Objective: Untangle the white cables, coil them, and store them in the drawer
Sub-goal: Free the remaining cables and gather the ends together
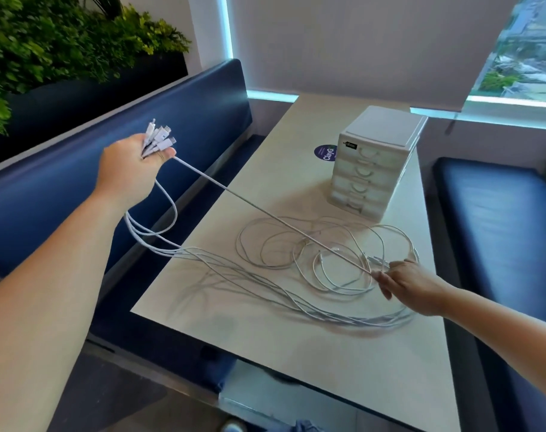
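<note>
Left grip (pixel 134 165) clenches white plastic cable plugs (pixel 159 137); right grip (pixel 411 285) pinches one taut white cable (pixel 249 202). Keep tension; lift it clear of loose white cable loops (pixel 320 260) below.

The near part of your desk (pixel 296 353) lies bare, open between your two arms. Across its middle the white cables (pixel 284 244) sprawl in loose loops, and their strands trail off the left edge up to your left hand (pixel 131 163), which grips the plug ends above the blue bench (pixel 109 135). One taut cable (pixel 249 201) slants through the air from that hand to your right hand (pixel 411 285), which pinches it, barring the space over the loops. Behind them the drawer unit (pixel 380 132) stands by the far right edge, drawers closed. Bare desk with a round sticker (pixel 326 154) lies left of it.
</note>
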The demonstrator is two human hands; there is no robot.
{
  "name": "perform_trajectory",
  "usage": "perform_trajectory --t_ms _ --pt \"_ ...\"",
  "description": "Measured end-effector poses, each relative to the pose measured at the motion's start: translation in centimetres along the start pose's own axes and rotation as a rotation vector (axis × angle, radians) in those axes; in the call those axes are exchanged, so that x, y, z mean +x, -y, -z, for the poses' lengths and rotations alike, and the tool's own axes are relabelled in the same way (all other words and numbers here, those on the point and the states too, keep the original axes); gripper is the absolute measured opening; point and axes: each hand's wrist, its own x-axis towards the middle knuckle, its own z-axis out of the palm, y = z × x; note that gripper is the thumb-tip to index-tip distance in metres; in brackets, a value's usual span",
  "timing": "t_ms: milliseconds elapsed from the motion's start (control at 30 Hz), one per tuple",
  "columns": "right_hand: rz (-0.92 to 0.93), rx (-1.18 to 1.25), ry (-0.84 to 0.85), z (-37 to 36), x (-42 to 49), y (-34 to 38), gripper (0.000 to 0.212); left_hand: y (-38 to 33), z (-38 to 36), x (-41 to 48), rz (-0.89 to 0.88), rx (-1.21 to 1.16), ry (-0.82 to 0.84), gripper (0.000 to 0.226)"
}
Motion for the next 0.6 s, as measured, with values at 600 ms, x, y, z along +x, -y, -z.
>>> perform_trajectory --t_ms 600 --pt "-0.035 -0.567 0.037 2.8 1.3 -4.4 0.027 1.7 1.4 0.4 0.118 -0.472 0.057 0.035"
